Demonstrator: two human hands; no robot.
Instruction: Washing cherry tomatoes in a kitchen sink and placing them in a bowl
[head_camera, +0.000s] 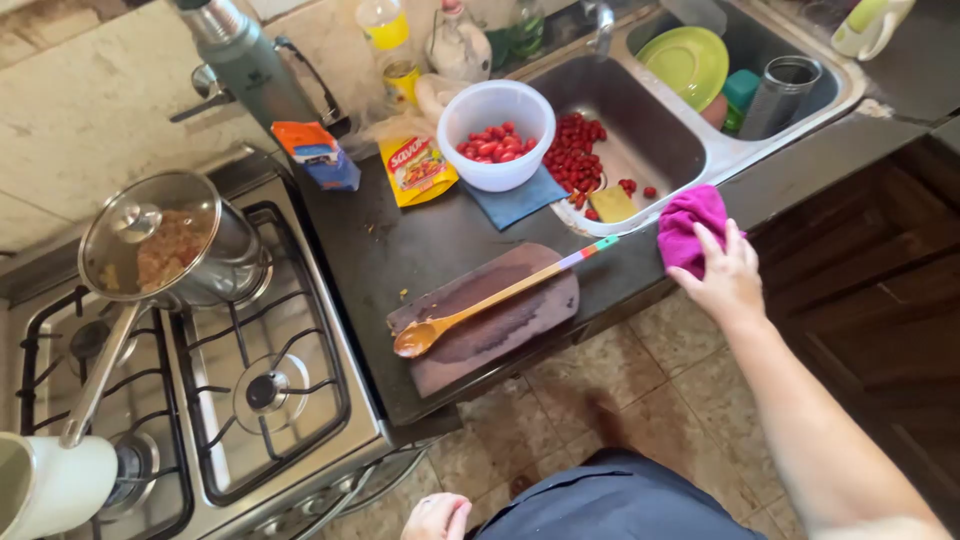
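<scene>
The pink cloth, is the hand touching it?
Touching. The head view shows the right hand with its fingers pressed on the pink cloth at the counter edge.

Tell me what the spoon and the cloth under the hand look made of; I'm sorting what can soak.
Spoon: seemingly wood, pale matte shaft, painted stripes at the handle end, bowl stained orange. Cloth under the right hand: soft fabric, magenta, bunched in folds, possibly microfibre.

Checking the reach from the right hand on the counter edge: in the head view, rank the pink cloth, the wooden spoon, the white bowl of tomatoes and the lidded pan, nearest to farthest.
From the right hand:
1. Pink cloth, under its fingers at the sink edge.
2. Wooden spoon, to its left on the cutting board.
3. White bowl of tomatoes, back on the counter beside the sink.
4. Lidded pan, far left on the stove.
</scene>
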